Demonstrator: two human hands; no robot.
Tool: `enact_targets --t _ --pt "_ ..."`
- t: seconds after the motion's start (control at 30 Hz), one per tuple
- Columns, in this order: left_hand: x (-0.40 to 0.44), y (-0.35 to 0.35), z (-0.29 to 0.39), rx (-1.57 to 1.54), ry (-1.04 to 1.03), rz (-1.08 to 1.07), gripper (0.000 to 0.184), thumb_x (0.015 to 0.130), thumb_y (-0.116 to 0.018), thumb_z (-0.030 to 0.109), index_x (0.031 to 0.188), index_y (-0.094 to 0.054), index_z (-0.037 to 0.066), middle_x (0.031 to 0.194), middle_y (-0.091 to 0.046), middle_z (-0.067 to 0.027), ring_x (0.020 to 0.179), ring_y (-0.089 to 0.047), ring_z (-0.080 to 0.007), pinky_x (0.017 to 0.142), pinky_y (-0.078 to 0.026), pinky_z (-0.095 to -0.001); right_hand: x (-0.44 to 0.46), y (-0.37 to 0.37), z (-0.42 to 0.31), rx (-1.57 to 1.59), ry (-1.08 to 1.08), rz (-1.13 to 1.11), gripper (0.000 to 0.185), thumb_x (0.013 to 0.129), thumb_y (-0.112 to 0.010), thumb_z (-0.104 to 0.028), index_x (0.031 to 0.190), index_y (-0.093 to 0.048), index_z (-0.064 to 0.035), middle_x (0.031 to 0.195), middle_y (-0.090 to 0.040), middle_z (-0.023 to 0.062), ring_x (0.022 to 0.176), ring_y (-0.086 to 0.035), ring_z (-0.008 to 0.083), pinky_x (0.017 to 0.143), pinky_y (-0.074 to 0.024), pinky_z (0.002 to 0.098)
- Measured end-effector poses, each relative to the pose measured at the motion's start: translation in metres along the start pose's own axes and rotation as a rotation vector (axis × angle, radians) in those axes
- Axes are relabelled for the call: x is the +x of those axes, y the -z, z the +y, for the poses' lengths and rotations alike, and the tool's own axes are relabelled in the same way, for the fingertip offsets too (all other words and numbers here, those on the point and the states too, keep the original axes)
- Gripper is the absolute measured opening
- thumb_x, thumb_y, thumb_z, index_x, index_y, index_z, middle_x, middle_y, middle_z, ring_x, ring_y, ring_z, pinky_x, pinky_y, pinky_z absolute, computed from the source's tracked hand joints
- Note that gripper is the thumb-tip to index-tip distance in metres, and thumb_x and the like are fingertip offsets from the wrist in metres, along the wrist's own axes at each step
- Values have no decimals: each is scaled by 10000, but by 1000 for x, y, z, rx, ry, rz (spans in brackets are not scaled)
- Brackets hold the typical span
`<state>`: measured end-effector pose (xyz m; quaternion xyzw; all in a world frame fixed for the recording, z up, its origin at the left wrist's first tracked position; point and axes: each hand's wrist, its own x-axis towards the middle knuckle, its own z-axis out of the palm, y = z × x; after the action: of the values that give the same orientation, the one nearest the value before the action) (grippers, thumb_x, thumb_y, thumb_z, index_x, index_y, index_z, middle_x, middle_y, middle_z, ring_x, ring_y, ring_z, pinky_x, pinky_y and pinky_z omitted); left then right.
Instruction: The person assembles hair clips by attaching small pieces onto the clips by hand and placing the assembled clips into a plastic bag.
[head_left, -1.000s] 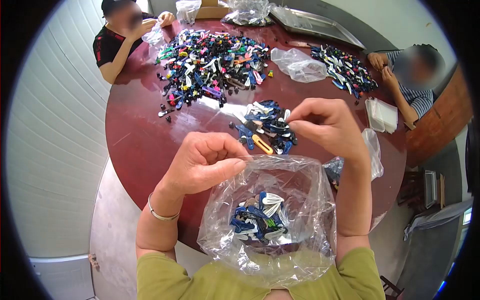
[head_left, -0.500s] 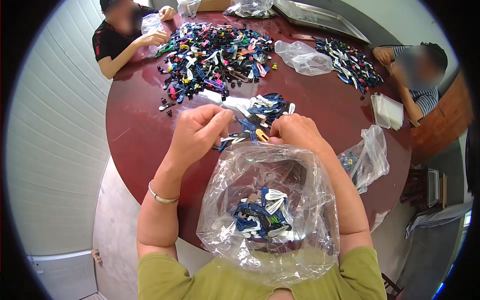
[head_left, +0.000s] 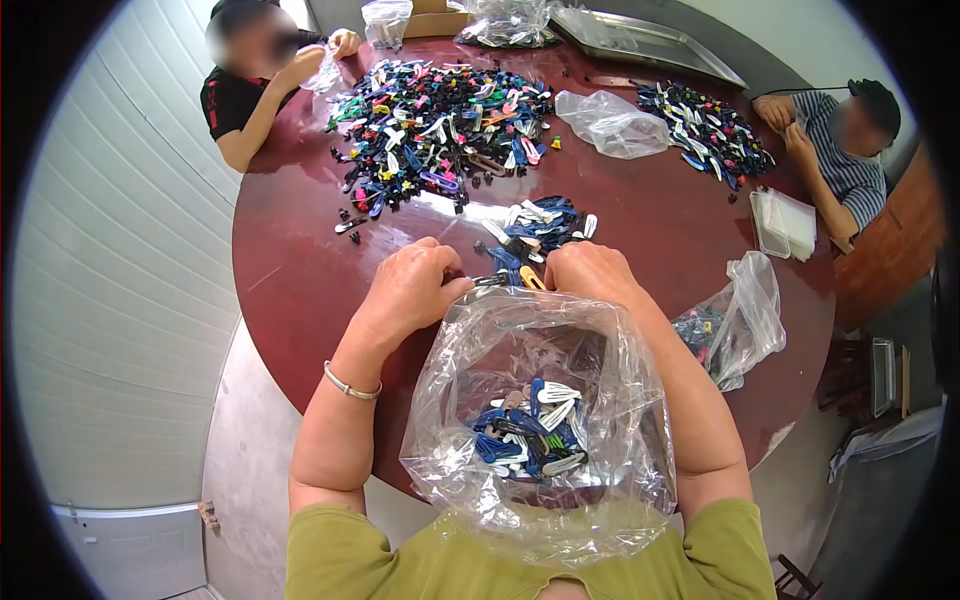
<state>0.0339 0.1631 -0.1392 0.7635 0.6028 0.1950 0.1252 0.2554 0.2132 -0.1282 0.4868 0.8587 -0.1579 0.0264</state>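
Observation:
My left hand (head_left: 415, 285), fingers pinched, meets the end of a black hair clip (head_left: 490, 280) above the bag's far rim. My right hand (head_left: 590, 270) is closed beside a yellow hair clip (head_left: 532, 277); its fingertips are turned away, so what they grip is hidden. A small pile of blue, white and black hair clips (head_left: 540, 222) lies just beyond both hands. In front of my chest, between my forearms, a clear plastic bag (head_left: 430, 400) gapes wide. Blue, white, black and brown hair clips (head_left: 535, 425) rest inside it.
A large heap of mixed hair clips (head_left: 440, 130) covers the far side of the round red table (head_left: 300, 270). Another heap (head_left: 705, 130) is by a co-worker (head_left: 850, 150) at right. A second person (head_left: 245, 110) handles plastic at far left. Bags (head_left: 745, 320) and clear boxes (head_left: 785, 222) lie rightward.
My left hand has come down and right, toward the black clip at the bag's rim. My right hand stays by the yellow clip. The view has shifted slightly.

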Motion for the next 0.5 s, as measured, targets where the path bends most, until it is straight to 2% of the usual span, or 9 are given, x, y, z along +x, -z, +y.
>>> enact_targets --t 0.13,0.23,0.33,0.43,0.5 --pt "0 -1 -1 -37 -5 -51 189 744 -694 142 863 -674 -4 816 -621 -142 772 -621 -283 700 -487 -367 2 -3 0 -7 -6 -17 266 741 -682 -273 773 -710 -10 807 -668 222 811 -668 376 694 -526 443" --pt "-3 2 5 -54 -36 -32 186 718 -694 129 847 -674 -4 812 -624 -148 768 -628 -287 694 -491 -364 2 -4 7 67 -21 -2 247 687 -731 -288 808 -737 -73 779 -682 167 777 -673 323 684 -524 402" --pt "-2 -1 2 -49 -32 -38 195 706 -697 128 852 -678 1 824 -633 -153 771 -635 -290 692 -493 -368 1 -2 7 141 -24 30 246 678 -750 -293 787 -735 -74 791 -684 160 767 -670 321 678 -522 398" --pt "-2 -2 1 -75 -36 -51 200 698 -699 128 856 -682 6 831 -644 -156 774 -641 -295 694 -494 -373 -5 11 8 189 -2 76 215 694 -762 -213 800 -714 -32 767 -689 142 708 -676 253 639 -518 350" --pt "-1 0 3 -93 -16 -60 193 718 -696 166 832 -684 11 823 -653 -171 808 -639 -340 723 -501 -413 -14 21 14 469 74 270 180 702 -755 -141 810 -697 -8 737 -679 108 674 -652 179 610 -503 306"
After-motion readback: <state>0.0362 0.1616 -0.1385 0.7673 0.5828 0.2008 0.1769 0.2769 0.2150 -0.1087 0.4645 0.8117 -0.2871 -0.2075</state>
